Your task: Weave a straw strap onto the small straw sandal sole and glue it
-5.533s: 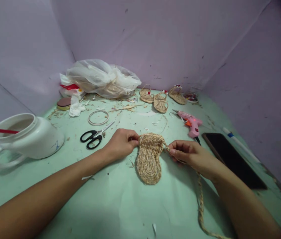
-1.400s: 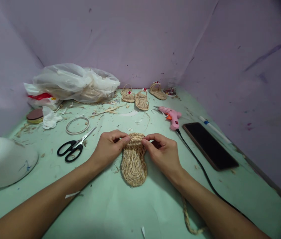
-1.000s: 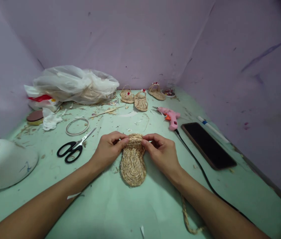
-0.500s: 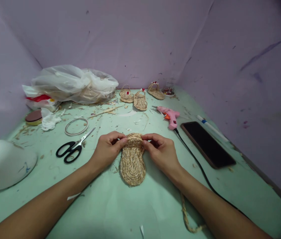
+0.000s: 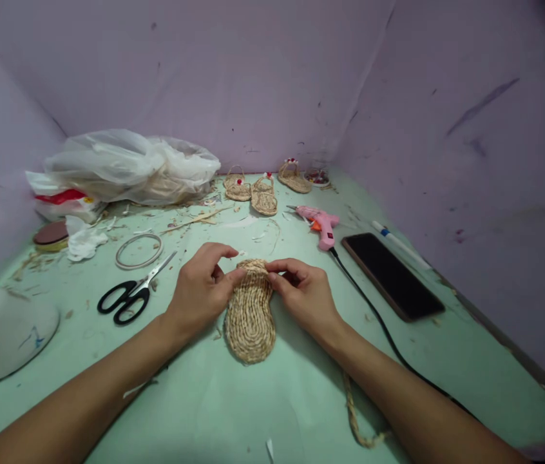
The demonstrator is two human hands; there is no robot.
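A sole-shaped piece of coiled straw braid (image 5: 250,322) lies flat on the green table in front of me, its narrower end pointing away. My left hand (image 5: 202,283) is open at that far end: the index finger is raised off the piece and the thumb tip rests at its left edge. With thumb and index finger, my right hand (image 5: 305,293) pinches the right edge of the same end. A loose tail of braided straw cord (image 5: 353,412) comes out from under my right forearm; its run beneath the hand is hidden.
Left stand black-handled scissors (image 5: 132,298), a tape ring (image 5: 118,254) and a white pot (image 5: 6,332). Right are a pink glue gun (image 5: 323,222) with its cable, a phone (image 5: 393,277) and a white pen (image 5: 402,246). Behind lie small straw slippers (image 5: 263,198) and a plastic bag (image 5: 132,164).
My right hand went from holding the cord out to the side to pinching the sole's far edge. Just now my left index finger lifted away. The view has shifted right.
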